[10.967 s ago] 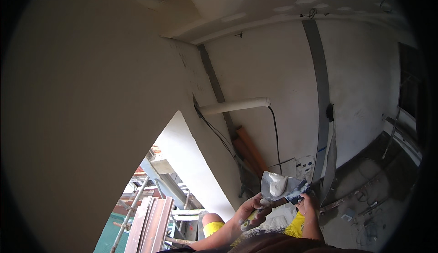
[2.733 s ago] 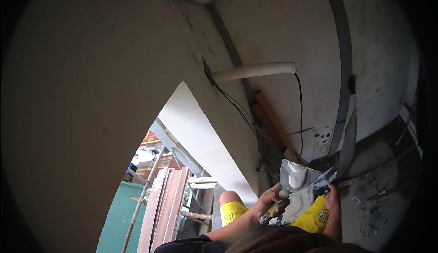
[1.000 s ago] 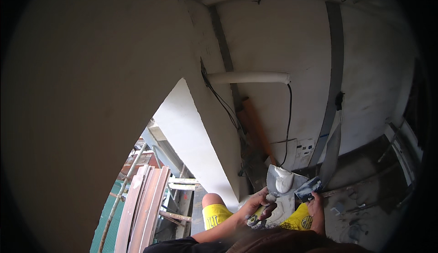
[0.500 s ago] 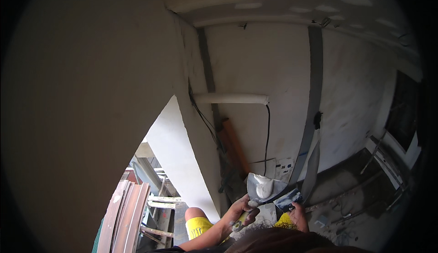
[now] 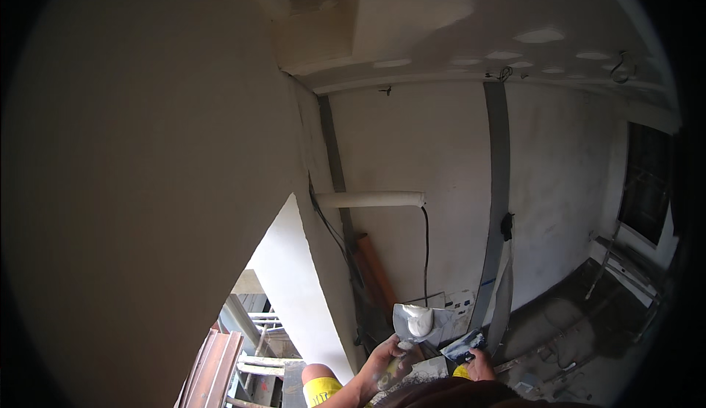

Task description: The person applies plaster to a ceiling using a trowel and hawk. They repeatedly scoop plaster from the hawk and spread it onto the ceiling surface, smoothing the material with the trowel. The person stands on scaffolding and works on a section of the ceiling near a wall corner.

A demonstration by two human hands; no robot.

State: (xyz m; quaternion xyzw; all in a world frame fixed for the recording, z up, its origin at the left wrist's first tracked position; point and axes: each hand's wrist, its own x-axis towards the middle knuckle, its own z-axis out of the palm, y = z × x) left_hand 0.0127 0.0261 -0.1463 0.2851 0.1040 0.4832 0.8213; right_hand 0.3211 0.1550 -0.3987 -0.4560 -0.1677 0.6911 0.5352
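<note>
Your left hand [image 5: 386, 360] grips the flat grey metal plaster board [image 5: 421, 325], low near the wall, white putty lump [image 5: 419, 321] on top. Keep it level; right hand [image 5: 479, 365] fingers wrap the blue-handled trowel [image 5: 463, 349].

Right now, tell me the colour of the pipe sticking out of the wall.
White, plain; the pipe shows best in the head view.

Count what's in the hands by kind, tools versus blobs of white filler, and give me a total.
Flat metal blades: 2, a wide trowel in the left hand and a blue-handled scraper in the right hand.
White filler blobs: 1, on the trowel.
Total: 3
</note>
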